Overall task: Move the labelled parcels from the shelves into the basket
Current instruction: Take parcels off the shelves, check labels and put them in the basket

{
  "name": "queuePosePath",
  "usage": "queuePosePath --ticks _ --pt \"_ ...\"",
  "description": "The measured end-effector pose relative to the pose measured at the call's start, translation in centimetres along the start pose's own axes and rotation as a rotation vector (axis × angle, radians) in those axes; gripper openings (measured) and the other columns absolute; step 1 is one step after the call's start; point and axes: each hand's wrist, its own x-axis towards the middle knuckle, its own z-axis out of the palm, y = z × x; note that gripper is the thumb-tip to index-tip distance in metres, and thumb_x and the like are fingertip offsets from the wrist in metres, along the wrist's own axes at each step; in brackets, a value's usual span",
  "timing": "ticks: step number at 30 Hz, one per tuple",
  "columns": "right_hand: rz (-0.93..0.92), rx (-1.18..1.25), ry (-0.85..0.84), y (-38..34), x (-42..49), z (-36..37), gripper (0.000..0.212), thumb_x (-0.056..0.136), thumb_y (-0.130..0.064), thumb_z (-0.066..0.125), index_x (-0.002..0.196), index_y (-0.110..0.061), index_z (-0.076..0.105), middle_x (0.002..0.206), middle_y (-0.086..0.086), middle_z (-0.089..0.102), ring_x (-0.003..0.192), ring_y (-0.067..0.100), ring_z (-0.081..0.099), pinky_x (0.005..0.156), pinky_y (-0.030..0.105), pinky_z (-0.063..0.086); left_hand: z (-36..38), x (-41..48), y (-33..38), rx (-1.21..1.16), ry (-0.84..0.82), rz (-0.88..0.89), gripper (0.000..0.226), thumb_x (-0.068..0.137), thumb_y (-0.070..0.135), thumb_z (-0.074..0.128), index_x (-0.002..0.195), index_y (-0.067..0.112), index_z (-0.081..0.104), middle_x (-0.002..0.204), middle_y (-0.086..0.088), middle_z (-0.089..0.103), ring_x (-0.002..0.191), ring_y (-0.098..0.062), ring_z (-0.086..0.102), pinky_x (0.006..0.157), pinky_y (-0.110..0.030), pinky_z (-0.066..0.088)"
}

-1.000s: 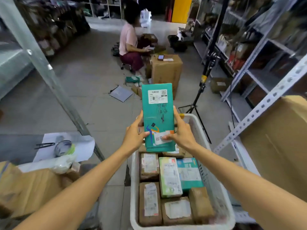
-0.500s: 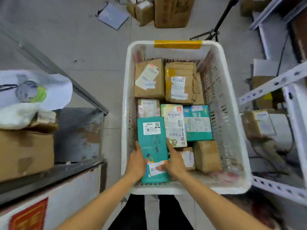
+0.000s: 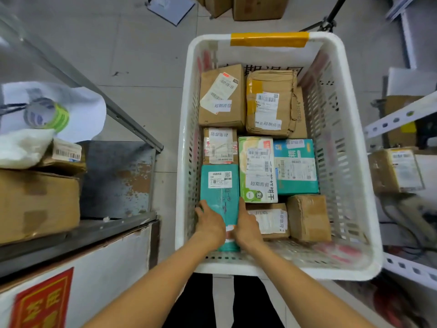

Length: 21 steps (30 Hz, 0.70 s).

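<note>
Teal rectangular cardboard parcel point(image 3: 219, 185) lies flat, label up, in the near-left corner of the white slotted plastic basket point(image 3: 350, 176) — filling the gap beside a green-and-white carton point(image 3: 257, 171). Left hand point(image 3: 209, 224) and right hand point(image 3: 248, 224) grip its near end from either side, probably squaring it in.

Even, soft indoor light; blurred, warped edges.

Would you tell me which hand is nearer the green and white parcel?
Right. The right hand is just on the near side of the green and white parcel; the left hand is farther, across the teal parcel both hold.
</note>
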Motion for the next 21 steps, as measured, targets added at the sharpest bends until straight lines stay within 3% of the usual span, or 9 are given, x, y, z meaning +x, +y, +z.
queuePosePath --ticks 3,7,9,11,14,16,19,21 --pt "0.005 -0.264 0.026 -0.8 0.3 1.7 0.095 0.084 -0.009 0.068 0.15 -0.009 -0.001 0.136 0.018 0.044 0.11 0.031 0.057 0.089 0.04 0.052 -0.6 1.1 -0.3 0.09 0.014 0.086 0.074 0.092 0.012 0.055 0.147 -0.005 0.01 0.152 -0.023 0.004 0.137 -0.034 0.021 0.114 -0.033 0.025" --pt "-0.169 -0.721 0.074 -1.8 1.3 1.1 0.087 0.093 -0.004 0.057 0.15 0.003 -0.009 0.149 0.023 0.02 0.129 0.034 0.036 0.1 0.035 0.041 0.4 2.3 -1.1 0.288 0.058 0.215 0.088 0.094 0.012 0.053 0.149 0.003 -0.016 0.156 -0.022 -0.017 0.146 -0.035 -0.006 0.12 -0.037 0.01" --pt "-0.212 -0.826 0.067 -1.6 1.8 0.3 0.093 0.091 -0.011 0.063 0.15 0.004 -0.007 0.146 0.021 0.027 0.13 0.032 0.034 0.102 0.034 0.039 0.6 2.7 -1.0 0.346 0.084 0.258 0.081 0.097 0.014 0.047 0.148 0.003 -0.016 0.157 -0.02 -0.018 0.146 -0.035 -0.01 0.12 -0.036 0.005" --pt "-0.223 -0.881 0.037 -1.4 2.5 -0.1 0.093 0.09 -0.016 0.065 0.15 0.005 -0.003 0.142 0.019 0.038 0.126 0.03 0.043 0.098 0.034 0.043 1.1 3.4 -0.6 0.41 0.082 0.282 0.079 0.1 0.021 0.044 0.148 0.001 -0.015 0.157 -0.02 -0.015 0.145 -0.036 -0.011 0.12 -0.038 0.002" --pt "-0.237 -0.886 -0.001 -1.6 3.3 0.1 0.076 0.095 -0.006 0.054 0.15 0.006 0.003 0.144 0.021 0.043 0.115 0.029 0.057 0.087 0.037 0.05 1.6 4.2 0.0 0.442 0.014 0.255 0.083 0.1 0.027 0.045 0.147 0.004 -0.019 0.157 -0.021 -0.014 0.144 -0.042 -0.009 0.12 -0.043 0.01" --pt "-0.218 -0.856 -0.024 -1.7 3.6 0.2 0.081 0.093 -0.004 0.057 0.15 0.007 0.0 0.136 0.02 0.051 0.112 0.03 0.059 0.085 0.037 0.05 0.9 4.2 0.3 0.449 -0.042 0.272 0.083 0.099 0.019 0.045 0.146 0.005 -0.023 0.157 -0.022 -0.013 0.144 -0.044 -0.007 0.119 -0.045 0.016" --pt "-0.153 -0.802 -0.137 -1.9 3.2 -0.5 0.105 0.085 -0.014 0.071 0.151 0.004 -0.009 0.124 0.018 0.058 0.113 0.032 0.058 0.086 0.038 0.048 -1.3 3.9 0.7 0.453 -0.1 0.297 0.077 0.097 0.014 0.046 0.15 0.003 -0.007 0.155 -0.025 0.006 0.144 -0.041 0.011 0.117 -0.042 0.023" --pt "-0.138 -0.788 -0.225 -2.7 2.4 -1.8 0.109 0.081 -0.026 0.076 0.153 0.0 -0.001 0.126 0.018 0.055 0.116 0.032 0.055 0.09 0.039 0.047 -3.4 3.3 0.9 0.389 -0.096 0.321 0.056 0.095 0.015 0.051 0.144 0.002 0.028 0.144 -0.022 0.034 0.131 -0.034 0.041 0.105 -0.034 0.039"
